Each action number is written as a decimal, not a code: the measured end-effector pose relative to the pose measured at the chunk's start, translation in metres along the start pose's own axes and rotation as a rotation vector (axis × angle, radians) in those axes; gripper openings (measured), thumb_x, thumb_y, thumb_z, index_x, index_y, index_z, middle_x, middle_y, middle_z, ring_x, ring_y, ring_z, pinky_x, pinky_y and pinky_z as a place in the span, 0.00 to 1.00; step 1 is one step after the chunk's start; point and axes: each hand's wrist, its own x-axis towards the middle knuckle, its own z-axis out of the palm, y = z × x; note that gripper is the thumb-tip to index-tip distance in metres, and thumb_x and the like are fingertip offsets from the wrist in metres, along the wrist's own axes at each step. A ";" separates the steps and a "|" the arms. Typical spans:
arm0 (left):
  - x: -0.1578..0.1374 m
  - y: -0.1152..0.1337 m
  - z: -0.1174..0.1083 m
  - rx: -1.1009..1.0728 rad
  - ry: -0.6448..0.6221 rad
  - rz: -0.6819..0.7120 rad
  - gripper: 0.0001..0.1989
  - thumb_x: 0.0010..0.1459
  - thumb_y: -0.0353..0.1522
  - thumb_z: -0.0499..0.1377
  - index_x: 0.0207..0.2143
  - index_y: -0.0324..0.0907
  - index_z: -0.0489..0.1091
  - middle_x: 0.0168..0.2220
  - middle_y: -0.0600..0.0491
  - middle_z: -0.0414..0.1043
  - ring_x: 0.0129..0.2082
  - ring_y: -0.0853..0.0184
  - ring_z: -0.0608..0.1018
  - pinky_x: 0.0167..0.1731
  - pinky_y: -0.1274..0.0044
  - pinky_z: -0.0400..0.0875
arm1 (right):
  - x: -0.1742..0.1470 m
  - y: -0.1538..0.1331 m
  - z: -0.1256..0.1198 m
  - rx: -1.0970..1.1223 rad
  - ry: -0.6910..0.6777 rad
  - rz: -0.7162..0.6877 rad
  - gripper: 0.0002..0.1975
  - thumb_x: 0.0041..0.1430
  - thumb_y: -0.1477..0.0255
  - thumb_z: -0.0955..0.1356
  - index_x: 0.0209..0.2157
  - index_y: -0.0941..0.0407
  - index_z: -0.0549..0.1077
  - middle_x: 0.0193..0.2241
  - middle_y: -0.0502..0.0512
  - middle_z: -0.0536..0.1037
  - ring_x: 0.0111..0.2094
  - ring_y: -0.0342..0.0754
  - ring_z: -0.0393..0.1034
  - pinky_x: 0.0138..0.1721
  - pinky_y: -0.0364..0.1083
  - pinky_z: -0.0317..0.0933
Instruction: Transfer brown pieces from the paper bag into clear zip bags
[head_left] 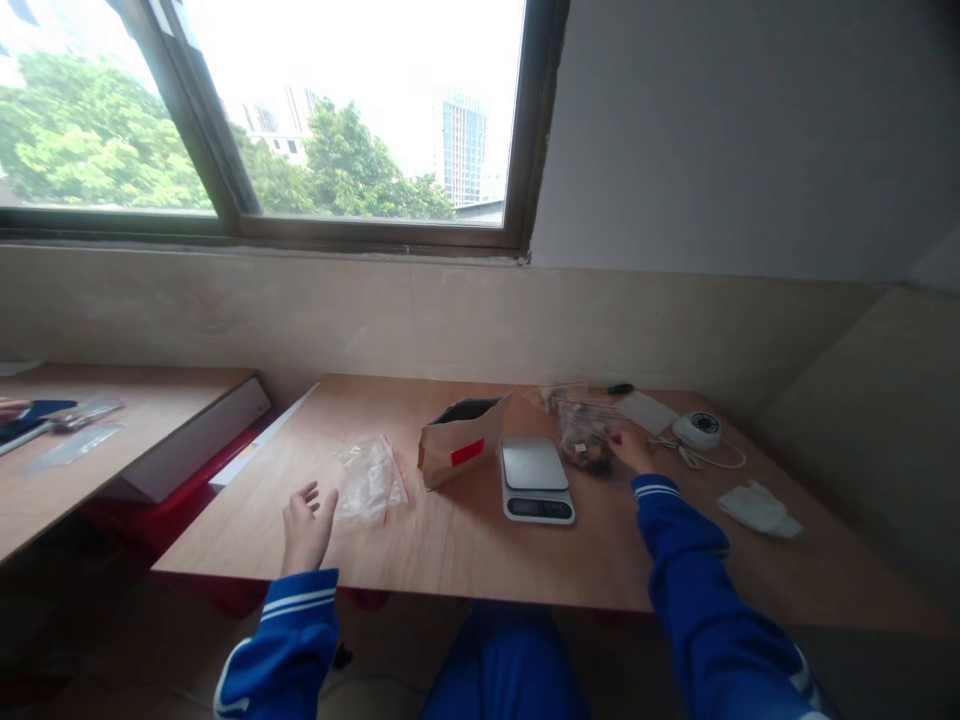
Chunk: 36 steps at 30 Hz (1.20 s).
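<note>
My left hand [307,522] is raised over the table's front left, its fingers loosely curled and apart, holding nothing. Beside it lie clear zip bags [367,480] with red seal strips, flat and crumpled. At the right, my right hand [631,450] has its fingers closed at the edge of a clear zip bag [585,448] with dark brown contents and a small white label. A white kitchen scale [535,478] with a bare weighing plate stands between the hands. Left of the scale, a brown paper pouch [459,445] with a red label stands upright, its top open.
Behind the filled bag lies another clear bag [551,397] and a dark green object [620,388]. A white dome-shaped device [697,430] with a cable and a crumpled white wrapper [759,508] are at the right. Another table [150,400] stands left, with part of someone's hand [11,408].
</note>
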 end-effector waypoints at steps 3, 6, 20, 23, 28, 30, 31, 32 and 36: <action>-0.028 0.002 -0.002 -0.124 -0.006 -0.071 0.20 0.46 0.43 0.55 0.39 0.39 0.65 0.40 0.46 0.69 0.40 0.58 0.75 0.42 0.64 0.69 | -0.009 0.000 -0.016 0.029 -0.066 -0.007 0.06 0.49 0.75 0.67 0.24 0.58 0.77 0.28 0.60 0.79 0.33 0.54 0.73 0.35 0.48 0.60; -0.062 0.018 0.009 -0.332 -0.279 -0.140 0.22 0.45 0.46 0.56 0.37 0.39 0.65 0.31 0.50 0.72 0.30 0.63 0.76 0.33 0.69 0.69 | -0.030 -0.012 -0.040 0.060 -0.052 -0.032 0.08 0.51 0.73 0.66 0.29 0.58 0.77 0.31 0.60 0.80 0.34 0.53 0.73 0.34 0.46 0.60; -0.188 0.083 0.084 -0.706 -0.854 -0.046 0.19 0.53 0.48 0.55 0.34 0.41 0.63 0.27 0.53 0.69 0.24 0.70 0.73 0.26 0.78 0.66 | -0.219 -0.204 -0.066 0.994 -0.139 0.056 0.17 0.50 0.55 0.68 0.29 0.56 0.76 0.28 0.58 0.80 0.30 0.54 0.74 0.32 0.48 0.66; -0.176 0.077 0.076 -0.671 -0.767 -0.085 0.20 0.54 0.50 0.53 0.31 0.42 0.61 0.24 0.56 0.67 0.21 0.72 0.72 0.21 0.80 0.63 | -0.227 -0.225 -0.057 1.073 -0.247 0.017 0.15 0.50 0.58 0.68 0.27 0.56 0.76 0.25 0.56 0.79 0.27 0.52 0.73 0.30 0.47 0.66; -0.160 0.066 0.063 -0.546 -0.713 -0.027 0.19 0.52 0.49 0.56 0.26 0.41 0.63 0.24 0.55 0.66 0.24 0.69 0.72 0.24 0.79 0.66 | -0.230 -0.234 -0.043 1.111 -0.316 -0.018 0.14 0.49 0.59 0.70 0.24 0.56 0.75 0.22 0.54 0.77 0.25 0.50 0.72 0.28 0.45 0.65; -0.156 0.062 0.063 -0.503 -0.710 -0.040 0.18 0.51 0.48 0.57 0.26 0.42 0.64 0.25 0.54 0.67 0.26 0.67 0.72 0.26 0.77 0.67 | -0.232 -0.233 -0.031 1.094 -0.294 -0.020 0.14 0.46 0.59 0.71 0.20 0.56 0.74 0.21 0.53 0.76 0.24 0.48 0.70 0.26 0.44 0.64; -0.155 0.059 0.063 -0.484 -0.713 -0.050 0.18 0.51 0.48 0.57 0.27 0.42 0.65 0.25 0.53 0.68 0.27 0.66 0.72 0.26 0.77 0.67 | -0.234 -0.232 -0.025 1.093 -0.293 -0.013 0.15 0.45 0.59 0.72 0.19 0.56 0.73 0.19 0.52 0.75 0.23 0.48 0.69 0.25 0.44 0.63; -0.154 0.057 0.064 -0.467 -0.717 -0.055 0.18 0.51 0.48 0.57 0.28 0.42 0.66 0.26 0.53 0.68 0.27 0.66 0.72 0.26 0.76 0.67 | -0.235 -0.232 -0.020 1.104 -0.305 -0.003 0.15 0.44 0.58 0.72 0.18 0.56 0.72 0.18 0.52 0.74 0.22 0.47 0.68 0.24 0.44 0.63; -0.151 0.056 0.061 -0.440 -0.744 0.010 0.19 0.53 0.49 0.54 0.28 0.42 0.66 0.25 0.53 0.68 0.26 0.66 0.72 0.26 0.76 0.66 | -0.237 -0.230 -0.012 1.225 -0.397 0.040 0.17 0.45 0.57 0.72 0.21 0.57 0.72 0.17 0.51 0.74 0.22 0.47 0.69 0.24 0.43 0.62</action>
